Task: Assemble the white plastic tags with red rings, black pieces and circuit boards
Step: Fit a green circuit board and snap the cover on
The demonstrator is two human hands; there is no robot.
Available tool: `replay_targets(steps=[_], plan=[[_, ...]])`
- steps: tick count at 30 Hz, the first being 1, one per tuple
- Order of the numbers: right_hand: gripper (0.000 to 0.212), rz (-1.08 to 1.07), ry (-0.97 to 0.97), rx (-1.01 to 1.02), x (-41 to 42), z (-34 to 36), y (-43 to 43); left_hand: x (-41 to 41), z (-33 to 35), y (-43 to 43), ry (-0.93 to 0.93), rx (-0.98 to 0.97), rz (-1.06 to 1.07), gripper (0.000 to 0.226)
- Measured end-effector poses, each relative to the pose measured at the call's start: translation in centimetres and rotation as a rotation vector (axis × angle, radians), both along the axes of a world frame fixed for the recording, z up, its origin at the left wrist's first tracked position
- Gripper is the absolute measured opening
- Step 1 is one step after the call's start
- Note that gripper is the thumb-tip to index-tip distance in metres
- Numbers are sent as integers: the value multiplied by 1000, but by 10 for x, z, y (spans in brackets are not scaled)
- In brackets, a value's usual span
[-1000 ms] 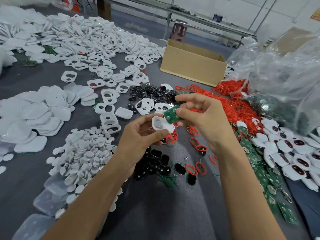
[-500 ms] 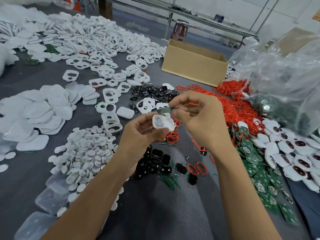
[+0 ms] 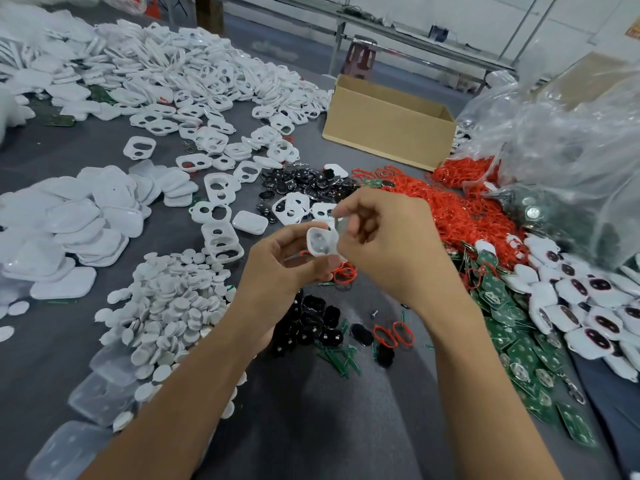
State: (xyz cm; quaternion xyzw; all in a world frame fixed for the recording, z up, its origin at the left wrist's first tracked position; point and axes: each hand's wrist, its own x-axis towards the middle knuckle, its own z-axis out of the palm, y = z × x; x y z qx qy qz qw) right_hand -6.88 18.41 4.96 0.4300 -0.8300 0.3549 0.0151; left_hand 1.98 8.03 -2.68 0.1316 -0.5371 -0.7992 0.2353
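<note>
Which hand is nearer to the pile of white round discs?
Left. The left hand is just right of the discs; the right hand is farther right.

1 open cardboard box [image 3: 388, 133] sits on the grey table [image 3: 311, 427] (crumpled clear plastic bag [image 3: 571, 161] just right of it).

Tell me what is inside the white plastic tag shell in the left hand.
The white plastic tag shell shows two pale round hollows. The right hand covers its right edge, so anything seated there is hidden.
</note>
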Motion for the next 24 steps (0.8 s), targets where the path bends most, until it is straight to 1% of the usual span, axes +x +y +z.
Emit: replay_targets(steps=[3, 5, 7, 9, 11, 14, 20, 24], plan=[[10, 31, -5, 65, 6, -4, -5, -1, 0, 3, -6, -39, 13, 39], [6, 49, -33, 73, 6, -6, -7, -1, 0, 4, -10, -52, 9, 39], [9, 64, -50, 79, 3, -6, -5, 0, 0, 4, -3, -48, 3, 44], [15, 80, -3, 120, -3, -4, -1, 0, 1, 3, 12, -11, -2, 48], [22, 92, 55, 161, -9, -2, 5, 0, 0, 0, 29, 27, -9, 48], [27, 100, 76, 177, -14, -3, 9, 0, -1, -2, 44, 48, -25, 47], [23, 120, 136, 199, -15, -3, 8, 0, -1, -2, 39, 38, -42, 45], [19, 101, 140, 167, -16, -2, 12, 0, 0, 0, 34, 36, -53, 46]])
